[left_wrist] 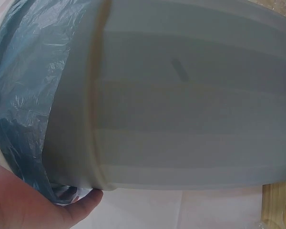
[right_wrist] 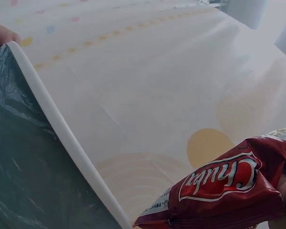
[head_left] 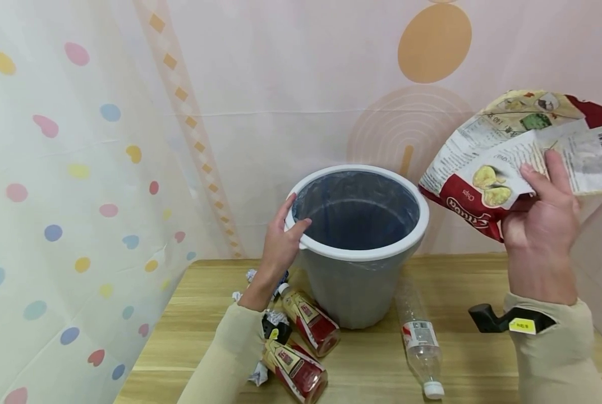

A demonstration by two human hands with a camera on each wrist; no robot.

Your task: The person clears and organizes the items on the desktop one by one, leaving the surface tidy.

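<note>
The left hand [head_left: 280,238] grips the bin [head_left: 358,255] rim at nine o'clock; the right hand [head_left: 543,224] pinches a chip bag [head_left: 508,157] at two o'clock, not yet dropped. Bottles [head_left: 308,322] and crumpled paper [head_left: 259,375] remain on the table [head_left: 371,359].

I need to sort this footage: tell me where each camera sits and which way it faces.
Head: worn on the head, looking down and forward at the bin; both forearms, left hand, right hand holding the chip bag show.
Left wrist: close against the bin's wall; a palm shows.
Right wrist: faces the curtain past the bin's rim; little hand shows.
All share the bin.
</note>
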